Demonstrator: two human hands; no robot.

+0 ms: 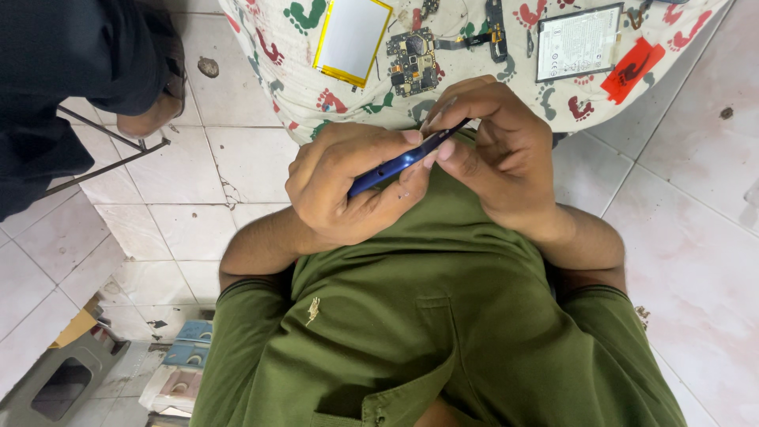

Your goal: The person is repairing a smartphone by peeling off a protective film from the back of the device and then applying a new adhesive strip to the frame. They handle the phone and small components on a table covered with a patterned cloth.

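A: From the head camera, what are the hands doing?

B: The left hand [348, 186] is wrapped around a thin blue phone frame [399, 162], held up in front of the green shirt [443, 316]. The right hand [498, 150] pinches the frame's far end with its fingertips [444, 150].

A: How should it be done well?

B: I think slow and gentle. Hold the frame steady with the left hand and pry only at the edge, so it does not bend.

A: What can you count?

B: On the footprint cloth [316, 99] lie one yellow-edged flat panel [352, 38], one circuit board [413, 62], one battery [579, 41] and one red sticker [632, 71]. One black strip part [496, 30] too. Two hands.
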